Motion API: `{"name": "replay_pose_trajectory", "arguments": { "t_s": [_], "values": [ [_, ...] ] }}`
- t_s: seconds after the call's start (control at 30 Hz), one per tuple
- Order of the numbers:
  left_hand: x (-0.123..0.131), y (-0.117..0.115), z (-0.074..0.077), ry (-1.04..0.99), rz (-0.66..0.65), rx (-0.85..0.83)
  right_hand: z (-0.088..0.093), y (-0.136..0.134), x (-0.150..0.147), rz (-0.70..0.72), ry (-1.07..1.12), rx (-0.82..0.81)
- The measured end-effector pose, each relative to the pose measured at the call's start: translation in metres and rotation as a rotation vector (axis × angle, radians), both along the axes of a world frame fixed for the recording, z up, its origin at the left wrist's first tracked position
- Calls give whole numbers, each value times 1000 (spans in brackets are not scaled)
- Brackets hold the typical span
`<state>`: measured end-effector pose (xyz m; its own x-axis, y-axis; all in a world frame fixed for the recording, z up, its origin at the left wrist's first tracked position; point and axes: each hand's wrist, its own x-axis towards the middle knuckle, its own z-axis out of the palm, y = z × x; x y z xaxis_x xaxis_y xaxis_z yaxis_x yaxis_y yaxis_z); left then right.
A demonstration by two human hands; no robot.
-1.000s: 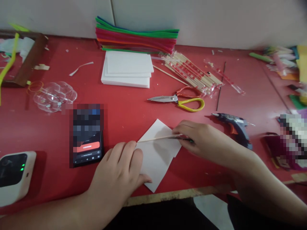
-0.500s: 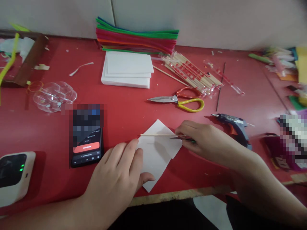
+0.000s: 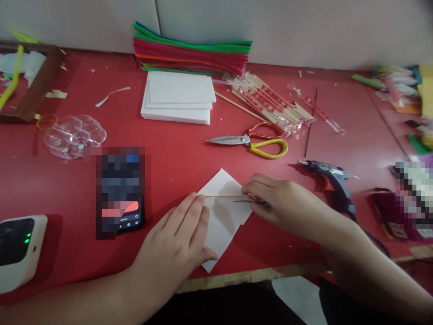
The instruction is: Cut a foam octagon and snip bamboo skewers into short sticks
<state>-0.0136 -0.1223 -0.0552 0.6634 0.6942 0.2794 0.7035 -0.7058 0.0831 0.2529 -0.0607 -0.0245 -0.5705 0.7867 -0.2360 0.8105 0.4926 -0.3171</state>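
Observation:
A sheet of white paper [image 3: 221, 225] lies turned cornerwise on the red table near its front edge. Across its upper part runs a thin pale wooden stick [image 3: 223, 195]. My left hand [image 3: 182, 230] rests flat over the paper's left side, fingers stretched out, with fingertips on the stick's left end. At the stick's right end is my right hand [image 3: 270, 196], its fingers closed around a slim dark pointed tool [image 3: 245, 201] whose tip points left, just below the stick. Whether those fingers also pinch the stick is hidden.
Scissors [image 3: 250, 141] lie beyond the paper, a glue gun [image 3: 329, 178] to the right. Behind are stacked white sheets [image 3: 182, 90], pipe cleaners [image 3: 192, 54] and wrapped chopsticks [image 3: 270, 104]. Leftward are a phone [image 3: 120, 194], a clear plastic case [image 3: 76, 135] and a white device [image 3: 23, 253].
My left hand has slid slightly right and its fingertips now reach the stick. The stick and the dark tool have shifted a little toward me on the paper.

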Motion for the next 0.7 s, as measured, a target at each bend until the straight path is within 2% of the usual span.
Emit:
{"name": "replay_pose_trajectory", "arguments": {
  "t_s": [0.33,0.7],
  "values": [
    [2,2,2,-20,-11,32,0,-4,-6,37,-9,21],
    [2,-2,-1,-8,-16,-15,-3,-6,-3,70,-15,56]
  ]
}}
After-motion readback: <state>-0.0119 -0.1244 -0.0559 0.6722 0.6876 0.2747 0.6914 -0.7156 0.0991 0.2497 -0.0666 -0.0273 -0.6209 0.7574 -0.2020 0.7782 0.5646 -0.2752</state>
